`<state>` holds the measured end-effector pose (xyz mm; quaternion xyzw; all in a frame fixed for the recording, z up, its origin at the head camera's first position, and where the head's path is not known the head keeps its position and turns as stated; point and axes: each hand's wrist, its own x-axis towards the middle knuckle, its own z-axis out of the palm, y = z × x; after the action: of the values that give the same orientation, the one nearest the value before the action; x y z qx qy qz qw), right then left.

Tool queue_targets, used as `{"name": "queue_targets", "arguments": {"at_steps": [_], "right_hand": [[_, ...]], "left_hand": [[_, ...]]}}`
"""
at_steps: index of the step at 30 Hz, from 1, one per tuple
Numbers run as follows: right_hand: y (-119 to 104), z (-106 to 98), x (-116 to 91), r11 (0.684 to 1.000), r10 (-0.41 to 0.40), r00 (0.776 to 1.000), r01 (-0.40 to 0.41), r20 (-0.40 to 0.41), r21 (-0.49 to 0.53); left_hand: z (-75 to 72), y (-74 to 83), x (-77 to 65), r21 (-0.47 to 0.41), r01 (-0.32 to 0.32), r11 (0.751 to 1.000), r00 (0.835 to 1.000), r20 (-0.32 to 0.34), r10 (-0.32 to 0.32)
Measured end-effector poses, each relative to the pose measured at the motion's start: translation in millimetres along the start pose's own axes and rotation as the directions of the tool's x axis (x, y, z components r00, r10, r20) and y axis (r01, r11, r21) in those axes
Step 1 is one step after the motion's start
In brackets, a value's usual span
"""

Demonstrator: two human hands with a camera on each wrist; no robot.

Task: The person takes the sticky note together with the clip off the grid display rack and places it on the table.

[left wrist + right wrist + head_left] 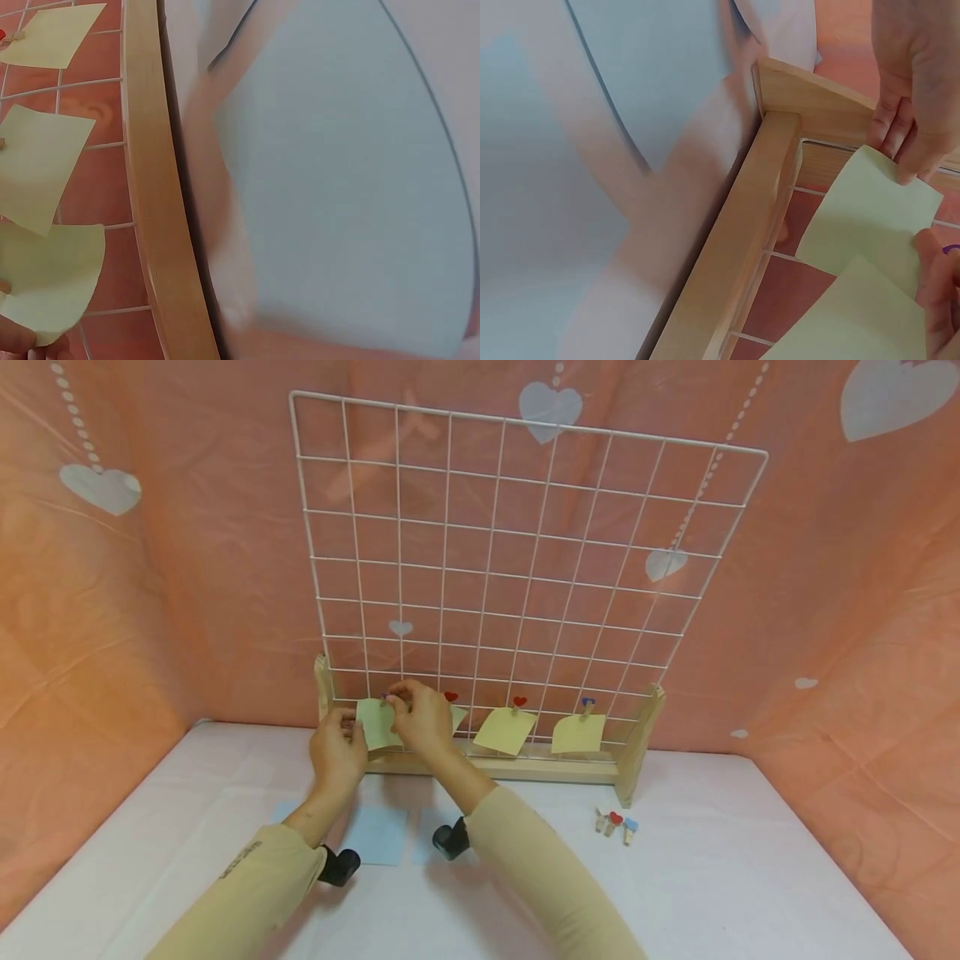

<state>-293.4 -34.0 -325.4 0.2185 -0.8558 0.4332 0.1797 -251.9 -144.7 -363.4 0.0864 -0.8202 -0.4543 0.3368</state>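
Pinching edge of green note (374, 725) — open grid (487, 574) above

One note (376, 725) is pale green, the grid (492, 530) white, the backdrop (217, 568) orange with white hearts (101, 489).

Your white table (712, 885) bears a wooden stand (540, 768) below your right hand (423, 718), blue sheets (381, 837) nearer you, small clips (615, 825) rightward.

Dark lettering (241, 859) on the left sleeve (243, 900) is too small to read.
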Motion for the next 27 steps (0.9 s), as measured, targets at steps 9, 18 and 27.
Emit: {"name": "queue_targets", "arguments": {"at_steps": [9,18,27], "right_hand": [[1,-2,0,1.000,-0.004,0.998,0.005,-0.064,0.018],[8,-8,-5,0.985,0.026,0.999,-0.021,-0.024,0.171],[18,-14,-14,0.960,0.044,0.999,-0.043,0.003,0.278]], "left_hand": [[-2.8,-4.0,-4.1,-0.033,-0.046,0.998,0.999,-0.016,0.046],[-10.5,-4.5,-9.4,-0.033,-0.011,0.999,0.999,0.042,0.012],[-17.2,-7.7,-14.0,-0.021,0.002,1.000,0.997,0.072,-0.001]]}}
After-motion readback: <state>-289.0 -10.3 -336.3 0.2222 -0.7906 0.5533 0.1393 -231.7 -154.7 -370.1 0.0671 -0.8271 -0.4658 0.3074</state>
